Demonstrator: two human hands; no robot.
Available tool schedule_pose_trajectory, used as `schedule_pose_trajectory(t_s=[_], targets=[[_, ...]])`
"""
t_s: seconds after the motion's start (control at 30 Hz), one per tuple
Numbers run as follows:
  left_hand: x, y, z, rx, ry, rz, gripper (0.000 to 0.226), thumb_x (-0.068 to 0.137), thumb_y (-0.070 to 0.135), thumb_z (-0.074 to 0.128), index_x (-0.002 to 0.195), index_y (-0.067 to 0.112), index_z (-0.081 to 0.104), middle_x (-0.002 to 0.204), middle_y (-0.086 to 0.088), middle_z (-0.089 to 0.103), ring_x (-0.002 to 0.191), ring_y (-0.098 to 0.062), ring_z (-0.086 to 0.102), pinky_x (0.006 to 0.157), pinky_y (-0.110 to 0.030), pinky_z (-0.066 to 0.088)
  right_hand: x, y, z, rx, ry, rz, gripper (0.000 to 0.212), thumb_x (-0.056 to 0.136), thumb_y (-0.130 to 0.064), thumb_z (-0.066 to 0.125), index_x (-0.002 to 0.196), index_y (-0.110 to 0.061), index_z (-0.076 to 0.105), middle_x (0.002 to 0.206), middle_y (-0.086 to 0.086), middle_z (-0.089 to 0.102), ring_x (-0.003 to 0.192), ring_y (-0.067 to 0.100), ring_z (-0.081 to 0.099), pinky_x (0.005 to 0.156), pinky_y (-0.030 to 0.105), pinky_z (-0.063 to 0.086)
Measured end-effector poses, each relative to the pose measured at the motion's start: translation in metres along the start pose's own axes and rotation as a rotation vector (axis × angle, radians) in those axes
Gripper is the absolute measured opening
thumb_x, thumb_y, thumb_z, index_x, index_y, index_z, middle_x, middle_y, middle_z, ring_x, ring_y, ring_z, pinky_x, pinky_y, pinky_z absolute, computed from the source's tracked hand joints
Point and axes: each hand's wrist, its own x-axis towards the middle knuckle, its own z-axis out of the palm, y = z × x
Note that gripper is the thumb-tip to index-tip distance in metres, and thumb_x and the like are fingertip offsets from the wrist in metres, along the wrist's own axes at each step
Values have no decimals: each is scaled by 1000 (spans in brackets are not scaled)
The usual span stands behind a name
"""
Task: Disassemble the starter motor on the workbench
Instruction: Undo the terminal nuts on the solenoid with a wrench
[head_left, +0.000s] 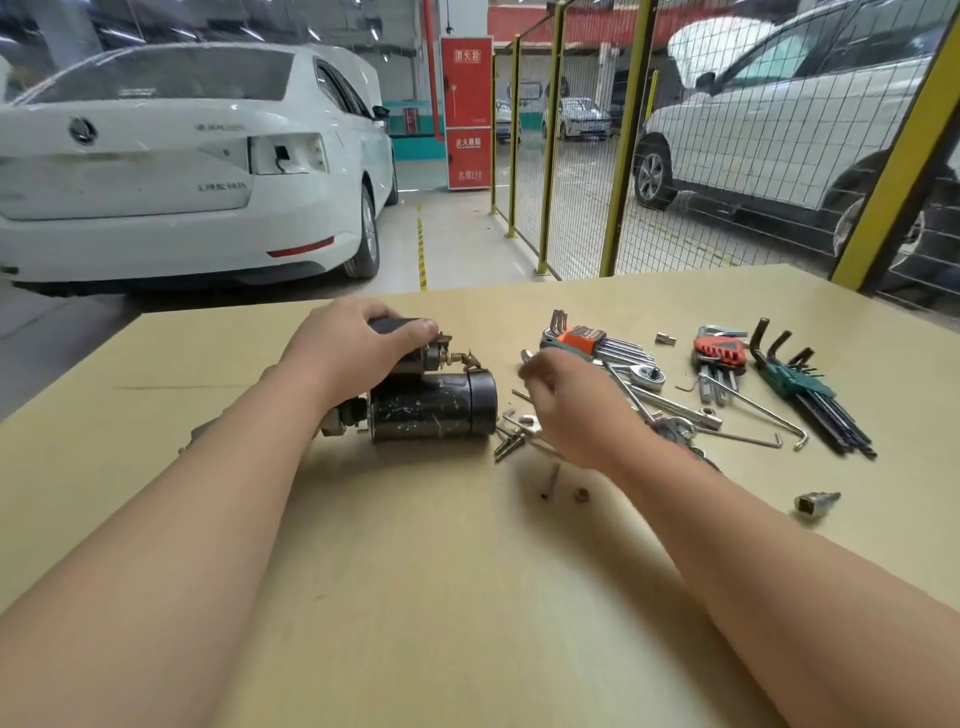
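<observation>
Starter motor (431, 410) lies on its side mid-tabletop (467, 571), long axis left to right, black end cap (483, 402) facing the tools. Left hand (353, 343) grips it from above: fingers wrapped over the smaller upper cylinder, thumb on its terminal end. Right hand (566, 400) hovers just beside the end cap, over the loose bolts (511, 441). It's motion-blurred; the fingers look curled, but I can't tell if they pinch anything. Handling, my read: steel case plus windings, so heavy for its size, fully rigid, no give. The round body wants to roll, so the top-down hold looks like the right way to pin it. Paint is scuffed and probably greasy, so expect slip on the smooth barrel. The step at the end cap or the metal nose (337, 423) at the left should give better purchase. Keep load off the copper-coloured terminals (462, 357) up top; those look bendable. If the cap comes off, pull straight along the axis. Ratchet (649, 375) and hex key sets (587, 338) lie to the right.
</observation>
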Motion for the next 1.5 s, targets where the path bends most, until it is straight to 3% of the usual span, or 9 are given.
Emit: schedule_pose_trajectory(t_s=[0.1, 0.23, 0.43, 0.6, 0.8, 0.97, 1.1, 1.27, 1.5], targets=[[-4, -1, 1, -24, 33, 71, 48, 62, 79, 49, 84, 40, 68, 76, 18, 63, 71, 1, 55, 54, -23, 37, 4, 13, -20, -133, -44, 90, 26, 91, -16, 45, 105, -23, 65, 96, -5, 63, 74, 17, 52, 63, 25, 37], [-4, -3, 1, -39, 50, 93, 43, 62, 76, 51, 80, 40, 68, 70, 17, 62, 67, 1, 55, 52, -23, 35, 0, 23, -26, -580, -434, 94, 28, 86, -14, 47, 103, -22, 67, 102, 3, 64, 86, 24, 60, 71, 30, 52], [1, -4, -1, -43, 2, 85, 28, 72, 69, 59, 78, 43, 68, 66, 21, 62, 62, 5, 55, 50, -21, 34, 7, 20, -22, -724, -389, 10, 11, 83, -13, 52, 81, -15, 62, 98, 2, 47, 78, 26, 54, 52, 26, 34], [1, -2, -4, -24, -24, 92, 29, 72, 68, 59, 79, 42, 68, 71, 18, 64, 67, 2, 56, 51, -22, 37, 8, 20, -26, -687, -386, -31, 17, 82, -31, 53, 80, -16, 61, 93, 0, 54, 73, 22, 57, 54, 27, 41], [1, -6, -7, -29, -112, 26, 55, 56, 82, 48, 81, 40, 71, 79, 20, 66, 75, -1, 59, 60, -24, 43, 10, 9, -40, -429, -65, -108, 10, 85, -26, 55, 85, -22, 45, 76, -1, 58, 67, 25, 53, 54, 31, 37], [-19, -21, -6, -87, -262, -26, 66, 60, 86, 47, 76, 26, 69, 81, 4, 71, 74, -21, 65, 71, -33, 48, 15, -13, -56, 589, 248, -23, 28, 91, -8, 54, 110, -23, 39, 72, 3, 70, 56, 11, 63, 46, 23, 47], [-37, -17, -11, -113, -141, 12, 61, 58, 84, 47, 74, 31, 72, 62, 20, 66, 65, -4, 60, 59, -28, 43, 25, -31, -50, 1006, 147, 172, 29, 95, -6, 49, 123, -7, 40, 64, 5, 67, 50, 18, 52, 38, 23, 39], [-64, -11, -15, -31, 119, 5, 55, 62, 81, 42, 70, 33, 68, 65, 14, 65, 67, -5, 59, 62, -29, 51, 15, -38, -28, 1168, 66, 348, 11, 97, -10, 48, 89, -7, 55, 70, 7, 54, 41, 10, 42, 37, 19, 35], [-84, -3, -15, 7, 233, 104, 55, 65, 80, 40, 78, 35, 70, 67, 19, 65, 75, -13, 59, 64, -31, 50, 2, -56, -30, 1178, -12, 172, 11, 100, -12, 35, 100, -13, 47, 66, 4, 62, 40, 17, 48, 39, 25, 41]])
